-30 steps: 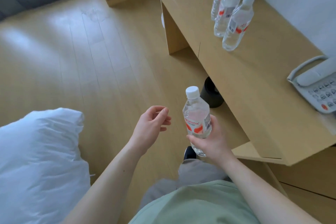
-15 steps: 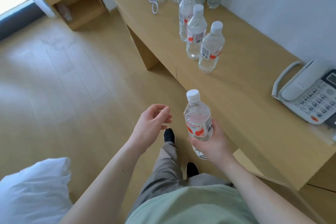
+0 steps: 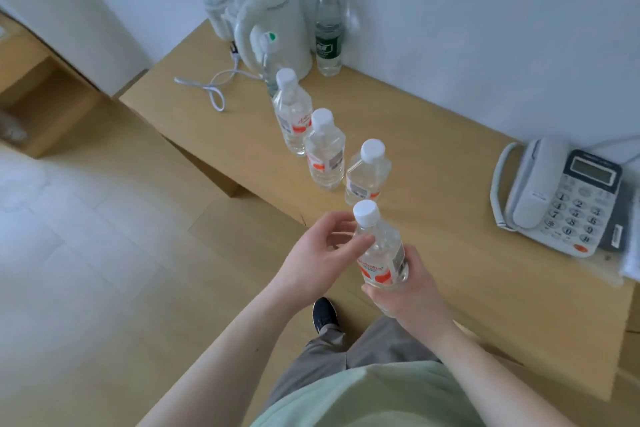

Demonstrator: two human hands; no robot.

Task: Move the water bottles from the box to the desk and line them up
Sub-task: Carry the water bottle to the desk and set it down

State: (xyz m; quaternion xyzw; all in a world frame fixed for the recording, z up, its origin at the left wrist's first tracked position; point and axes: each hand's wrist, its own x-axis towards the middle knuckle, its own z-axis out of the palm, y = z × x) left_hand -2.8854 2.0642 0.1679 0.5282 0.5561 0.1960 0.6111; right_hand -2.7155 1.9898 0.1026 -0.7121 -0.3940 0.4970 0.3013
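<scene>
Desk point(image 3: 433, 184) behind — bottle point(image 3: 379, 253) upright, cap up, right hand point(image 3: 405, 291) gripping

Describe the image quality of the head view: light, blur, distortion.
Head view: soft, even daylight with only faint shadows; a pale glare washes out the floor at left. The wide-angle lens bends the desk edges and leans the kettle. The held water bottle and the telephone look fairly sharp; the far green-label bottle is slightly soft.

Right hand point(image 3: 412, 291) gripping, left hand point(image 3: 322, 253) fingers curled, forearms extended
</scene>
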